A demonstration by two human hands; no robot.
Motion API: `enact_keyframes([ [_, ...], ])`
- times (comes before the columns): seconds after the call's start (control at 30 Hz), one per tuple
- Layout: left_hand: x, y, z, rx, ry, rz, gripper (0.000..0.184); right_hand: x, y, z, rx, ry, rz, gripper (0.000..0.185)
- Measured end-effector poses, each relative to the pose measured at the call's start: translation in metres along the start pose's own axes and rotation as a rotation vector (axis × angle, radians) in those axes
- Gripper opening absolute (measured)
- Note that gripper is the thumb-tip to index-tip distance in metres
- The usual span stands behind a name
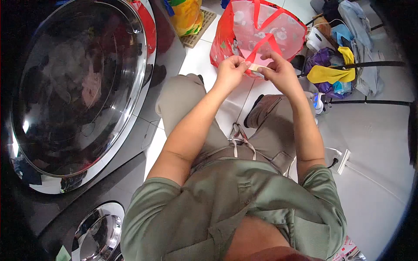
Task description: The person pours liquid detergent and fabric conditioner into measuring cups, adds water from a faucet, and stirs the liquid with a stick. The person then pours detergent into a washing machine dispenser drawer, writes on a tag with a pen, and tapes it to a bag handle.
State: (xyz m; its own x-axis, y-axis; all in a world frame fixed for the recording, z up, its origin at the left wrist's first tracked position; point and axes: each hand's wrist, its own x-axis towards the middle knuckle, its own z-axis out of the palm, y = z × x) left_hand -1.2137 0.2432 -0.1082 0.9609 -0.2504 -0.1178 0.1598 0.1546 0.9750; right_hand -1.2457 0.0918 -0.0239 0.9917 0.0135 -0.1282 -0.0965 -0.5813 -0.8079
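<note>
In the head view a small pale, cream-coloured strip point(254, 67) stretches between my two hands. My left hand point(232, 74) is closed, its thumb and forefinger pinching the strip's left end. With bent fingers, my right hand point(281, 75) pinches the other end. What kind of strip it is, I cannot make out. Just beyond my hands stands a large red shopping bag point(222, 41) with a printed pattern, its top gaping and its red handles upright. One handle hangs down close behind my fingers, and whether they touch it I cannot tell.
A washing machine's big round glass door point(56, 100) fills the left side, with laundry visible behind it. A smaller round door point(98, 232) sits below. Socks and cloths, including a yellow sock point(331, 75), hang on a dark rack at right. A yellow patterned bag point(187, 17) stands behind.
</note>
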Motion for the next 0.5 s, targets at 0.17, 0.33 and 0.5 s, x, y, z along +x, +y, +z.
enact_keyframes([
  [0.17,-0.001,0.003,-0.002,0.113,0.071,0.048,0.011,0.001,0.002,0.004,-0.278,0.107,-0.112,0.03],
  [0.33,-0.005,0.01,-0.002,0.188,0.093,0.095,0.012,0.004,0.007,0.003,-0.458,0.192,-0.103,0.035],
  [0.5,-0.005,0.012,-0.001,0.13,0.098,0.058,0.012,0.009,0.019,-0.001,-0.463,0.177,-0.064,0.028],
])
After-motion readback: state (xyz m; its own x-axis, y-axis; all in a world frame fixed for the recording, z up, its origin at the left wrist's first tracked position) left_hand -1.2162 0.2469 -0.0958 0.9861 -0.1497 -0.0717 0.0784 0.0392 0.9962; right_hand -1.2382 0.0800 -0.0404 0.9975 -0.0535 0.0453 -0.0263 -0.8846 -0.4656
